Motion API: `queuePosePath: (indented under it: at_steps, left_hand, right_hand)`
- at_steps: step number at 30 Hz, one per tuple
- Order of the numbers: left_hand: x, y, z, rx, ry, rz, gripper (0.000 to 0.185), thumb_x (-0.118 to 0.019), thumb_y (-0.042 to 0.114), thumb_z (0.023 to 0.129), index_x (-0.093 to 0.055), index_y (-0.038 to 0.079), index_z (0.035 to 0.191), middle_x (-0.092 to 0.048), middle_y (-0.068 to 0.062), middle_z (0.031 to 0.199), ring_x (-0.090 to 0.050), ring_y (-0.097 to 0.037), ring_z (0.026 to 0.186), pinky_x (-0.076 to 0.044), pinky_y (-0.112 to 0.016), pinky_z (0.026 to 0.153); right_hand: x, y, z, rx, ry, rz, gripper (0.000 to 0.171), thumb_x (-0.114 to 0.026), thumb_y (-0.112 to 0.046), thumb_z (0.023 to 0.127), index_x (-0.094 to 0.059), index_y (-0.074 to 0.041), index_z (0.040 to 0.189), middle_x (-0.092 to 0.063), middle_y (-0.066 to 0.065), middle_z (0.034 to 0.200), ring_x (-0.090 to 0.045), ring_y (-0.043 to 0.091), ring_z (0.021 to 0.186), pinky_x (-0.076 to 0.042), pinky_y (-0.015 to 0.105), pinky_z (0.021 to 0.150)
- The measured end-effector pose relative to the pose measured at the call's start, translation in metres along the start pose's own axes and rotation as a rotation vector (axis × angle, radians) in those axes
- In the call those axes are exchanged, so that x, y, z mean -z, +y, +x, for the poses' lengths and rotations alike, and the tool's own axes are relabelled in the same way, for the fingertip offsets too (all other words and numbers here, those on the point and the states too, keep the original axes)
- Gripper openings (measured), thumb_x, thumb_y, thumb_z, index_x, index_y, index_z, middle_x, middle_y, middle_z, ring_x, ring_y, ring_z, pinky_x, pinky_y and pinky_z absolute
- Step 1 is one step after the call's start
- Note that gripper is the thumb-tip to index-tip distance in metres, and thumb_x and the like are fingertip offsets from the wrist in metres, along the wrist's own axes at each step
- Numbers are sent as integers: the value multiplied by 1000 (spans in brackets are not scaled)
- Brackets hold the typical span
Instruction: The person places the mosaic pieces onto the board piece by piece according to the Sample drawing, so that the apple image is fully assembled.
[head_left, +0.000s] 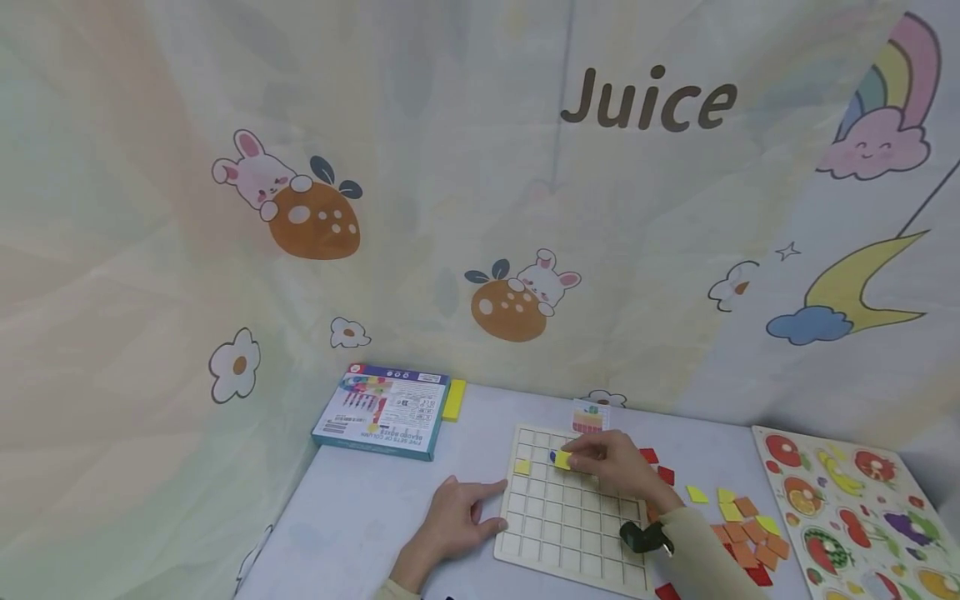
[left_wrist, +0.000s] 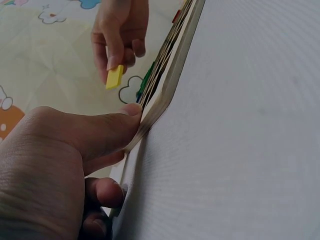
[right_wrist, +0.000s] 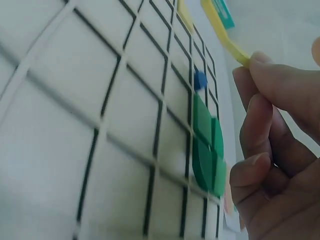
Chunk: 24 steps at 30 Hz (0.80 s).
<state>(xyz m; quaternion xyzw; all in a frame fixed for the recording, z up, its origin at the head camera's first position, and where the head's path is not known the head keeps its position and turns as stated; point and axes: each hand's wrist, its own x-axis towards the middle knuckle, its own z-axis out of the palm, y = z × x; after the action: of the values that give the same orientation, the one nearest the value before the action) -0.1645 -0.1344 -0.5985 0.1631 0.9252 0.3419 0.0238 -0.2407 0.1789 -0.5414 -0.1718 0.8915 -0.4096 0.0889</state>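
- While the right hand [head_left: 615, 462] hovers over the far rows of the board [head_left: 573, 517], its fingers [right_wrist: 272, 82] pinch a yellow tile [head_left: 562, 459] by one edge — seen also from the left wrist [left_wrist: 114, 77], tile clear of the surface.
- Left hand [head_left: 450, 525]: thumb [left_wrist: 100, 127] pressed against the board's near-left edge, the other fingers loosely curled on the table [head_left: 360, 517], holding nothing.
- On the board: one yellow tile already seated [head_left: 522, 467] in a far-left cell; green tiles [right_wrist: 207, 150] and a small blue piece [right_wrist: 200, 80] beside the held tile.
- Step in hand, as I judge it — placing the held tile in a cell of the far rows.
- Next move calls for squaring the tile to the cell walls, lowering it flat, then releasing; left hand steadies the board.
- Outward: loose orange, red and yellow tiles [head_left: 750, 533] to the right, pattern card [head_left: 589, 416] behind, box [head_left: 382, 410] at far left, fruit puzzle [head_left: 855, 517] at far right.
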Motion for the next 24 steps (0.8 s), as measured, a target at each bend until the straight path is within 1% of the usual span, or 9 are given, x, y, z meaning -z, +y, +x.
queuePosePath:
  at_steps: [3, 6, 8, 9, 11, 14, 17, 20, 24]
  left_hand:
    - [0, -1, 0, 5, -3, -1, 53, -82, 49, 89, -72, 31, 138, -44, 17, 55, -38, -3, 52, -38, -69, 110]
    - [0, -1, 0, 5, -5, 1, 53, -82, 50, 89, -72, 32, 138, -44, 17, 56, -38, -3, 52, -39, -69, 110]
    - [0, -1, 1, 0, -5, 3, 53, -82, 50, 89, -72, 31, 138, -45, 17, 56, -38, -2, 52, -44, -60, 104]
    - [0, -1, 1, -3, -6, 3, 53, -82, 50, 89, -72, 31, 137, -45, 18, 56, -38, -2, 52, -44, -55, 100]
    - [0, -1, 1, -6, -7, 3, 53, -81, 51, 89, -72, 32, 137, -45, 18, 56, -38, -2, 52, -41, -45, 91]
    - [0, -1, 2, -8, -9, -1, 53, -81, 51, 89, -72, 32, 137, -46, 18, 56, -38, -2, 52, -37, -38, 85]
    - [1, 0, 2, -10, -8, 0, 53, -82, 50, 88, -72, 31, 137, -46, 17, 56, -38, -2, 52, -37, -39, 85]
    - [2, 1, 1, -7, -6, 5, 53, -82, 48, 88, -73, 31, 137, -46, 17, 56, -38, -2, 51, -41, -46, 93]
    - [1, 2, 1, 10, -11, 9, 54, -82, 49, 88, -72, 32, 138, -46, 17, 56, -38, -3, 52, -41, -51, 97]
  right_hand:
    - [-12, -5, 5, -8, 12, 17, 18, -82, -26, 94, -83, -23, 112, -78, -8, 104, -66, 10, 89, -53, 24, 82]
    - [-24, -9, 7, 24, 12, 7, 17, -82, -23, 94, -83, -22, 111, -78, -7, 105, -66, 10, 88, -54, 25, 81]
    - [-31, -10, 8, 34, 5, -16, 16, -81, -22, 94, -83, -22, 110, -78, -8, 105, -65, 8, 88, -53, 25, 81]
    - [-34, -11, 8, 33, 2, -25, 16, -82, -21, 94, -83, -23, 110, -78, -9, 105, -65, 7, 88, -53, 25, 81]
    - [-38, -11, 7, 22, 2, -48, 16, -82, -21, 93, -83, -26, 109, -78, -11, 104, -64, 5, 89, -53, 25, 82]
    - [-43, -11, 7, 4, 13, -73, 16, -83, -20, 93, -83, -29, 107, -77, -14, 103, -63, 4, 87, -52, 25, 81]
    - [-47, -12, 8, 2, 29, -91, 15, -83, -20, 93, -82, -29, 105, -75, -15, 99, -62, 6, 83, -51, 25, 77]
    - [-49, -13, 8, 9, 38, -128, 14, -82, -20, 93, -82, -27, 106, -74, -15, 96, -59, 6, 80, -50, 24, 74]
    - [-50, -14, 8, 19, 47, -170, 15, -82, -19, 93, -83, -24, 106, -75, -14, 97, -58, 5, 80, -49, 23, 74]
